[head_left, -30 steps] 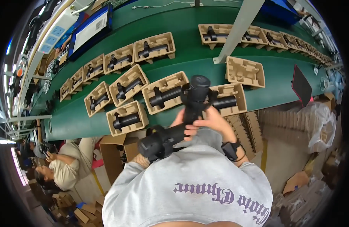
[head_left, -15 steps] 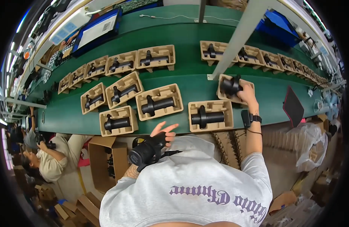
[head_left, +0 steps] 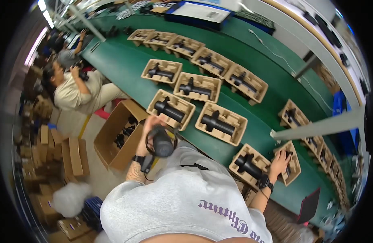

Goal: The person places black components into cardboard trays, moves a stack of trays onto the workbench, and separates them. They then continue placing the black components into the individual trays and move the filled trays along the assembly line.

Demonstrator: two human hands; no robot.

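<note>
My left hand (head_left: 151, 124) is raised over the table's near edge, closed on a black cylindrical device (head_left: 163, 142) with a rounded end and a thin cable loop beside it. Some of the fingers are hidden behind it. At the right, my right hand (head_left: 280, 163) reaches into a tan moulded-pulp tray (head_left: 292, 176), its fingers curled over a black tube-shaped device (head_left: 289, 157) that they largely cover. Just left of that hand, another pulp tray (head_left: 257, 154) holds a similar black device (head_left: 248, 164). A black band with a small box is on each wrist.
Several pulp trays (head_left: 235, 139) with black devices stand across the green table (head_left: 194, 139). A metal post (head_left: 316, 126) rises near my right hand. An open carton (head_left: 109, 139) with black parts sits below the table; a seated person (head_left: 75, 93) works at the far left.
My view has swung left. My left hand, with its black device, has moved up to a tray's near corner. In the right tray, the black device has gone from raised to lying low under my right hand.
</note>
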